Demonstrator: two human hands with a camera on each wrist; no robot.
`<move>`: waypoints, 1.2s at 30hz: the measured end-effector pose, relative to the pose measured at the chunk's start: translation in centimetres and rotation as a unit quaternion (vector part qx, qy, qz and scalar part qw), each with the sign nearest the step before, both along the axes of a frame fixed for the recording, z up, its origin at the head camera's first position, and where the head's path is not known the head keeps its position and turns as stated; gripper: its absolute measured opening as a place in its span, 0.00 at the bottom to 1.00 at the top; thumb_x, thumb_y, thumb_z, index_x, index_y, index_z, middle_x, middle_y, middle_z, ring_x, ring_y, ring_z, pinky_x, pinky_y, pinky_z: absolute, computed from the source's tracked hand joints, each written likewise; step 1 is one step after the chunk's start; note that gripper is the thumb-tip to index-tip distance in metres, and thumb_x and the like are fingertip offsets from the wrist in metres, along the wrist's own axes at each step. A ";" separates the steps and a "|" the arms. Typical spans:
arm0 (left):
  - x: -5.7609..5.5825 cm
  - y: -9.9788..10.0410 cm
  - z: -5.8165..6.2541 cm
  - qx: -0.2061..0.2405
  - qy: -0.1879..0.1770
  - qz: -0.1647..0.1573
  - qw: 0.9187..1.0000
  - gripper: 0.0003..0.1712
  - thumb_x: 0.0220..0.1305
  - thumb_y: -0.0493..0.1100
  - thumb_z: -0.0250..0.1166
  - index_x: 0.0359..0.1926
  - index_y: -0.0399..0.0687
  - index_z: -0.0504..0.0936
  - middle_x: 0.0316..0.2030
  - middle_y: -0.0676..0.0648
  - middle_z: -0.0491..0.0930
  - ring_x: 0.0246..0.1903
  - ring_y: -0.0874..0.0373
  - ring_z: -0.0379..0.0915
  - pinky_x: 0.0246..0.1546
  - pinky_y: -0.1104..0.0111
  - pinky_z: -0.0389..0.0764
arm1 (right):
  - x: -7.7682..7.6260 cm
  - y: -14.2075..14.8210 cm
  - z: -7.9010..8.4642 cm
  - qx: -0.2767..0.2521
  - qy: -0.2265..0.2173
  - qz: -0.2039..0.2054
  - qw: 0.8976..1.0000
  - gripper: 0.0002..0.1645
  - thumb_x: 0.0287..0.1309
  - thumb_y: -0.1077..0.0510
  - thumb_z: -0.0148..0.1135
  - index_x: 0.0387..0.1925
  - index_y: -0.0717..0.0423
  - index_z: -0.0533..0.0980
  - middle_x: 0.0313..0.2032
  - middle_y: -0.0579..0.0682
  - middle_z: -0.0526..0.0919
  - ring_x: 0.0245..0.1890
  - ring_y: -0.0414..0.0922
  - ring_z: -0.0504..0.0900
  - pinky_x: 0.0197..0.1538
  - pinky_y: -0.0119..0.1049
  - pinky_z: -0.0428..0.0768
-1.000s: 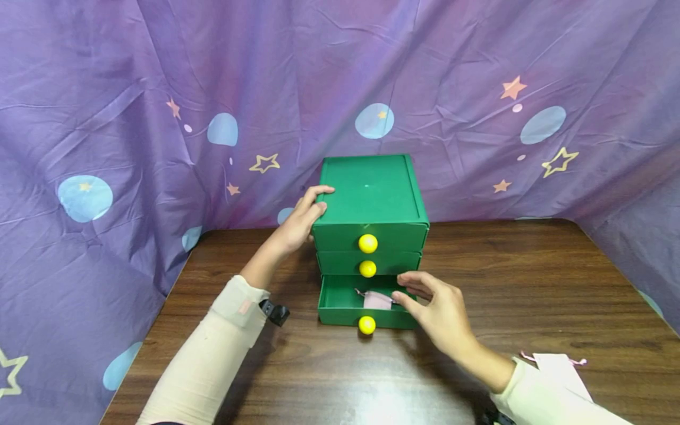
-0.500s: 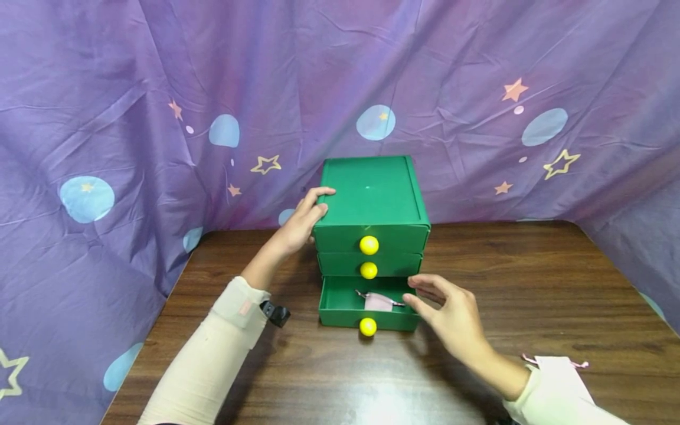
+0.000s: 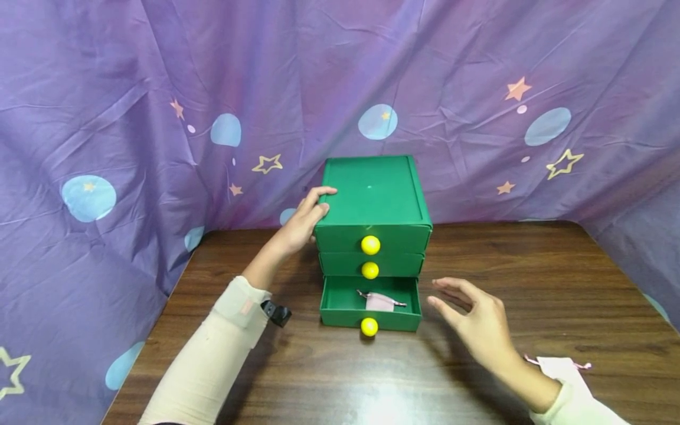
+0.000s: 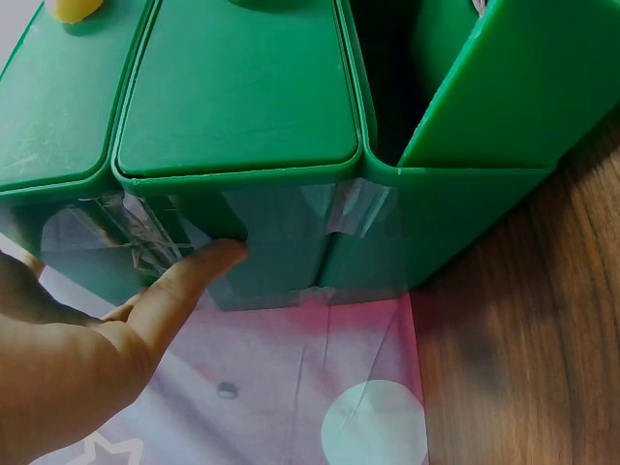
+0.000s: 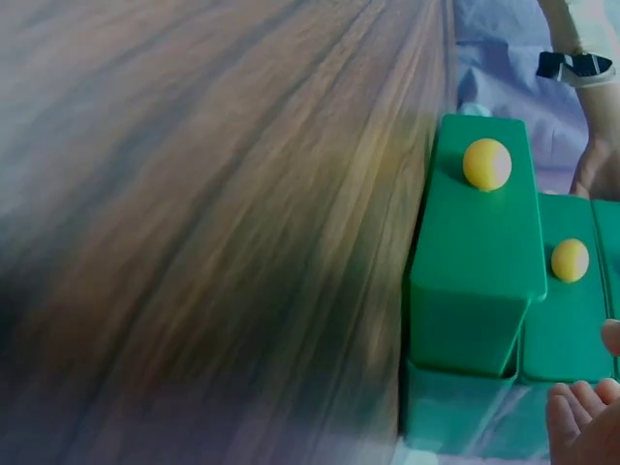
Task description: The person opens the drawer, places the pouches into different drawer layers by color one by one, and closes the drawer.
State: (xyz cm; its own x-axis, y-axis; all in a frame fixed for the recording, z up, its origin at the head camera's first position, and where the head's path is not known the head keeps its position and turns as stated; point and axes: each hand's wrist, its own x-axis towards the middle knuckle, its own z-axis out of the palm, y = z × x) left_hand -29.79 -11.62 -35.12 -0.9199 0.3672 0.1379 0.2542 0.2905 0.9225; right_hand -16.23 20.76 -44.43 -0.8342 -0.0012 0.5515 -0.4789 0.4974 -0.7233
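Observation:
A green three-drawer cabinet (image 3: 374,192) with yellow knobs stands on the wooden table. Its bottom drawer (image 3: 340,319) is pulled out, and a small pale pink drawstring pouch (image 3: 379,303) lies inside. Against the cabinet's left side rests my left hand (image 3: 300,227), fingertips over the top edge. In the left wrist view its thumb (image 4: 199,281) lies along the taped side wall. My right hand (image 3: 480,321) hovers right of the drawer, apart from it, fingers loosely bent and holding nothing. Only part of that hand (image 5: 586,426) shows at the right wrist view's edge.
Another pale pink drawstring pouch (image 3: 563,370) lies on the table at the right front, partly covered by my right sleeve. A purple curtain (image 3: 297,88) with stars hangs behind the table (image 3: 531,265).
My right hand has moved from over the bottom drawer's right side out to the right, away from the cabinet. The left hand, drawer and pouch stay as they were.

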 end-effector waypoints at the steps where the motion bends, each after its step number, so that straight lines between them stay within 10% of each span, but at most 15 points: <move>1: 0.0 0.0 0.0 0.001 -0.001 0.000 1.000 0.27 0.79 0.50 0.44 0.75 0.56 0.61 0.68 0.34 0.52 0.35 0.54 0.65 0.22 0.71 0.74 | 0.1 0.3 0.0 -0.003 0.000 0.002 1.000 0.21 0.47 0.72 0.78 0.46 0.63 0.84 0.44 0.57 0.89 0.45 0.28 0.86 0.48 0.24 0.83; 15: 0.1 0.0 0.0 -0.002 0.002 0.002 1.000 0.27 0.79 0.50 0.43 0.75 0.56 0.61 0.66 0.35 0.53 0.33 0.54 0.62 0.21 0.72 0.71 | 1.5 4.2 -0.2 0.021 -0.002 -0.049 0.999 0.25 0.46 0.73 0.79 0.48 0.59 0.84 0.45 0.58 0.89 0.45 0.23 0.84 0.48 0.18 0.81; 36: 0.1 0.0 0.1 0.000 -0.001 0.000 1.000 0.27 0.79 0.50 0.43 0.75 0.55 0.60 0.67 0.35 0.52 0.38 0.52 0.65 0.22 0.70 0.76 | 3.1 7.2 0.3 0.036 0.003 -0.091 0.995 0.24 0.47 0.73 0.78 0.47 0.59 0.85 0.46 0.28 0.86 0.44 0.23 0.84 0.45 0.16 0.80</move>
State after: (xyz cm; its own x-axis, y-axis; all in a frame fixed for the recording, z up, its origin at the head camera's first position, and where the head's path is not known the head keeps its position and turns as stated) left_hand -29.70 -11.60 -35.06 -0.9202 0.3668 0.1368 0.2528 0.2898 0.9231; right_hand -13.15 27.92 -44.17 -0.8209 0.1097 0.5604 -0.3809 0.6258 -0.6806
